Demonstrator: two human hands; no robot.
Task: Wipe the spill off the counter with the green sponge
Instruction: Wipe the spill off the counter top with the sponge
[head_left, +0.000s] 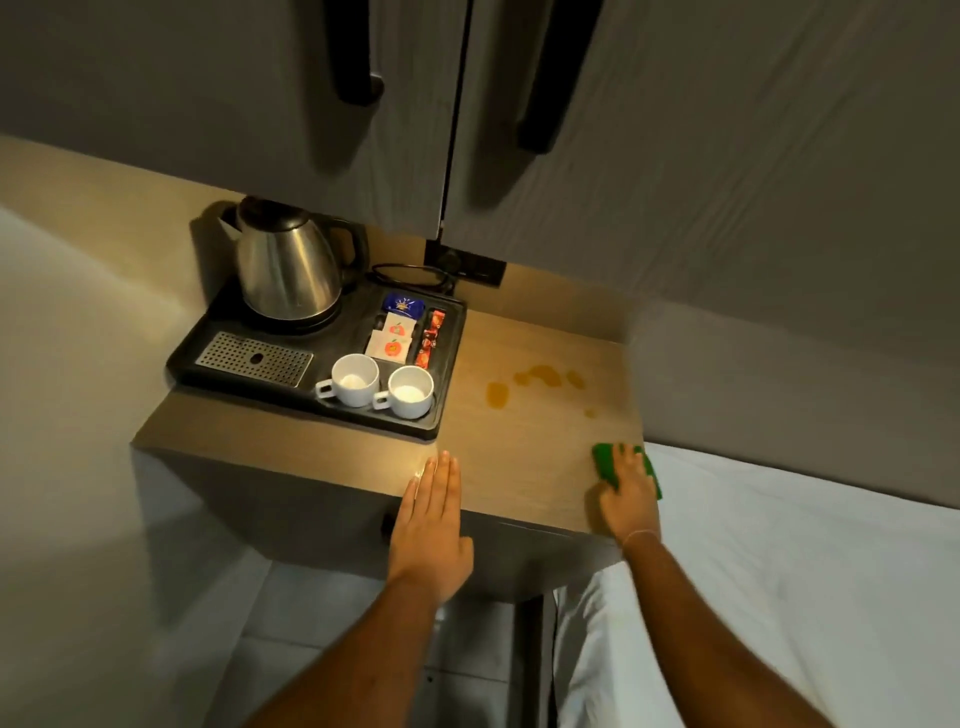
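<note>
On counter (519, 467), one sponge (605, 460), two cups (356, 379)

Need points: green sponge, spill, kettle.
green sponge (603, 460), head view, bare left corner beside the fingers.
spill (540, 375), head view, middle of the largest amber puddle.
kettle (285, 265), head view, middle of the steel body.

Single head-worn wide-angle view, looking forward and steeply down from close above the near edge of a wooden counter (524, 467), with overhead cabinet doors (675, 130) at top and both forearms entering from below.
</note>
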